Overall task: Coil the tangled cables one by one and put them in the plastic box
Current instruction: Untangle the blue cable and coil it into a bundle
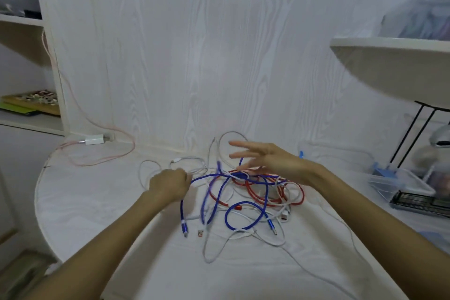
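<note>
Tangle of cables on white table; blue cable is pinched by left hand; right hand is held above, fingers spread.

blue cable | red cable | white cable | pink cable | table white, wood-grain pattern

My two forearms are bare to the frame's edge, no sleeves showing. My left hand and right hand wear no gloves, rings or watch.
</note>
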